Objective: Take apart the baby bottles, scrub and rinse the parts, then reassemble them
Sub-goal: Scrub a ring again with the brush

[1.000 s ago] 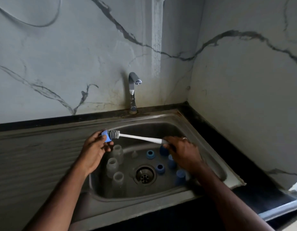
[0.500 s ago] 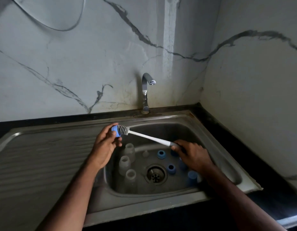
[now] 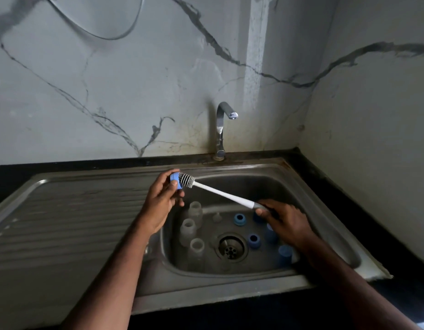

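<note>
A person's two bare arms reach over a stainless steel sink (image 3: pixel 325 186) set in a dark countertop (image 3: pixel 373 210) against a grey-veined marble wall (image 3: pixel 110 91); the left hand (image 3: pixel 159 201) is raised over the basin's left rim, fingers and thumb curled round a small blue bottle cap (image 3: pixel 175 180); the right hand (image 3: pixel 286 221) hovers over the basin's right side, fingers wrapped round the grey grip of a white-handled bottle brush (image 3: pixel 220 192); the brush slopes up to the left, and its bristled head touches the cap's open side, though how far it enters cannot be seen; down in the basin three clear bottles (image 3: pixel 188 228) stand upright left of the drain (image 3: pixel 230 249), close together; a small clear nipple (image 3: pixel 217 216) sits behind the drain; several blue rings and caps (image 3: pixel 253 240) lie right of the drain, some partly hidden by the right hand; a chrome tap (image 3: pixel 221 129) rises behind the basin; a ribbed draining board (image 3: pixel 75 222) stretches left.
</note>
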Available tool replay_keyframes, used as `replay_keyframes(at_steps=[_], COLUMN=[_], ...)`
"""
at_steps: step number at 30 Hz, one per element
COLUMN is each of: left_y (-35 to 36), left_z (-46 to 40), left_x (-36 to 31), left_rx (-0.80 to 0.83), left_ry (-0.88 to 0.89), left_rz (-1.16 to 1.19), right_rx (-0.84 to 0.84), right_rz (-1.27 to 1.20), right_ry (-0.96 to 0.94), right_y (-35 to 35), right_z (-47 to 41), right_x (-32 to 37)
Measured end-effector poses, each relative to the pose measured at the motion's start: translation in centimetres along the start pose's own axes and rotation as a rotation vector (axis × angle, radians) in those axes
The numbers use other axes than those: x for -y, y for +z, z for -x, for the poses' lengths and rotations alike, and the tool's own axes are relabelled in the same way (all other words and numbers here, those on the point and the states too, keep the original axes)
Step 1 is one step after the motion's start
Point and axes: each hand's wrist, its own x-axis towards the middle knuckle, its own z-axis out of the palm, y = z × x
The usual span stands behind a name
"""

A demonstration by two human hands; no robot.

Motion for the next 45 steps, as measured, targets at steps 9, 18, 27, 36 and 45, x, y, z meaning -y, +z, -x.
replay_keyframes(at_steps=[9,18,27,36,45], left_y=[-2.6,-0.6,-2.8,-1.6,-1.5], left_z=[0.0,-0.3,0.1,-0.7,0.2], left_x=[-0.8,-0.2,-1.8,0.8,-2.6], left_rx=[0.062,-0.056,0.07,-0.042,0.037], left_ry=[-0.252,-0.055,-0.333,0.087,-0.363], left_rz=[-0.37,-0.195,-0.087,-0.531,0.193], right_rx=[0.012,-0.091,-0.054,-0.054,-0.109], right_rz=[0.229,0.339,0.186,0.362,0.173], right_ry=[-0.161,-0.071,-0.216,-0.076,-0.193], right_y=[-1.0,-1.0,-1.0,-0.6,-0.4], right_z=[0.3,0.7,0.7,0.5,0.6], right_x=[0.5,2.1,0.9,1.3,1.3])
